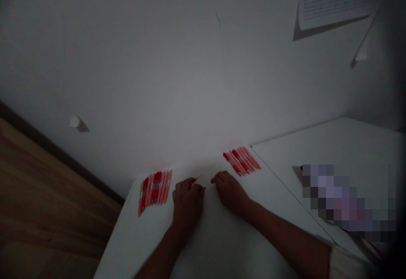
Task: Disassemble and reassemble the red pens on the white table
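My left hand (187,198) rests over the white table (218,236) with its fingers curled. A small orange-yellow tip and a small red tip show at its fingertips; the rest of what it grips is hidden. A short gap away, my right hand (231,189) is closed, thumb and forefinger pressed together, and whatever it holds cannot be made out. Left of my left hand lies a row of pink and red pens (155,188), side by side. A second row of pink and red pens (242,160) lies beyond my right hand, near the wall.
The table meets a pale wall (158,80) at the back. A seam divides it from another white tabletop (317,143) on the right, where a blurred-out object (342,203) lies. Wooden flooring (47,194) is at the left. A printed sheet (333,0) hangs on the wall.
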`<action>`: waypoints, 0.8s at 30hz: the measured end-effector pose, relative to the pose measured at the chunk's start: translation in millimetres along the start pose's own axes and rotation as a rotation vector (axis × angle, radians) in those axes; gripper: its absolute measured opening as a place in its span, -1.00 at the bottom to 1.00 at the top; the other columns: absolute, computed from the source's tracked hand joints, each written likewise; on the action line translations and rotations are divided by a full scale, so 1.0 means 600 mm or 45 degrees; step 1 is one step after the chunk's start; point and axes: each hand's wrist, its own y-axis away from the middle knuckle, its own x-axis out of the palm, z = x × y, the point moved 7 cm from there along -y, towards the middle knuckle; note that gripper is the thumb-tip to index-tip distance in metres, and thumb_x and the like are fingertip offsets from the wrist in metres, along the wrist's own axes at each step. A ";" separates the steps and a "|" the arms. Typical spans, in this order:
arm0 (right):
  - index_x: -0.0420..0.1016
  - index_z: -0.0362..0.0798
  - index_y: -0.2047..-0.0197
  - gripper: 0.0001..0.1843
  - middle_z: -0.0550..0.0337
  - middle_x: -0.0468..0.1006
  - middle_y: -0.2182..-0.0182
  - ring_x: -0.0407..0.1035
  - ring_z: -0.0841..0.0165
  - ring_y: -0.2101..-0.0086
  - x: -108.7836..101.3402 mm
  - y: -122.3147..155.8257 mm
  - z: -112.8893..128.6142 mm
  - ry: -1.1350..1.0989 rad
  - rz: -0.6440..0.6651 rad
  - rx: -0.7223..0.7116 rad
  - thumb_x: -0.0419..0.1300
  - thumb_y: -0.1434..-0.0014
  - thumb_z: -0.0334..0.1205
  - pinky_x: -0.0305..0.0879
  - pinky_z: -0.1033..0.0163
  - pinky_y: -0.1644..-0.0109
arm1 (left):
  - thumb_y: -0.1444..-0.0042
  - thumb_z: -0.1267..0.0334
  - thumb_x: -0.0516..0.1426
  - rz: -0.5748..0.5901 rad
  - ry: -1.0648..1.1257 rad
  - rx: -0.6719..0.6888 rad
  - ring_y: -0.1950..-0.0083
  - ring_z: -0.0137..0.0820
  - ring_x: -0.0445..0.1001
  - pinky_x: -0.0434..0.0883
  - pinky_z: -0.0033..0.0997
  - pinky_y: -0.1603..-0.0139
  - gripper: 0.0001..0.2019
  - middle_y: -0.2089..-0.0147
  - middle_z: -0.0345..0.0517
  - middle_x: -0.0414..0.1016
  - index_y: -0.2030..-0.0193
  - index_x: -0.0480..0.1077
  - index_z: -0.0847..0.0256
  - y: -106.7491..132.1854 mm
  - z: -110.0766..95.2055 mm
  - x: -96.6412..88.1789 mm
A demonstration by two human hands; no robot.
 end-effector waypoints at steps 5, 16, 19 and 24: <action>0.45 -0.12 0.15 -0.66 0.01 0.46 0.23 0.29 0.24 0.15 -0.020 -0.002 -0.006 -0.127 -0.125 0.073 -0.03 -0.11 -0.58 0.31 0.12 0.02 | -0.17 0.25 0.10 -0.011 0.010 0.000 -0.03 -0.13 0.30 0.26 -0.10 0.03 -0.85 -0.01 -0.01 0.45 0.27 0.51 0.10 -0.001 0.003 0.001; 0.36 -0.13 0.06 -0.75 -0.06 0.40 0.16 0.27 0.18 0.11 -0.015 0.004 -0.042 -0.076 -0.261 0.236 0.05 -0.17 -0.38 0.27 0.03 -0.03 | -0.18 0.22 0.08 -0.017 0.029 -0.005 -0.02 -0.13 0.31 0.27 -0.09 0.03 -0.82 0.02 0.00 0.46 0.24 0.52 0.10 -0.002 0.008 0.002; 0.34 -0.14 0.02 -0.71 -0.08 0.38 0.11 0.26 0.17 0.07 -0.012 0.006 -0.043 -0.074 -0.246 0.234 0.07 -0.16 -0.36 0.25 0.02 -0.06 | -0.19 0.21 0.07 -0.006 0.039 -0.005 -0.02 -0.13 0.31 0.27 -0.09 0.03 -0.81 0.00 -0.01 0.45 0.19 0.51 0.09 -0.001 0.009 0.004; 0.33 -0.13 0.00 -0.70 -0.09 0.39 0.09 0.26 0.16 0.04 -0.015 0.005 -0.040 -0.112 -0.272 0.238 0.06 -0.19 -0.33 0.23 0.02 -0.09 | -0.18 0.20 0.08 -0.041 0.093 -0.028 -0.03 -0.14 0.32 0.25 -0.09 -0.01 -0.80 0.00 -0.02 0.46 0.12 0.49 0.07 0.001 0.011 0.001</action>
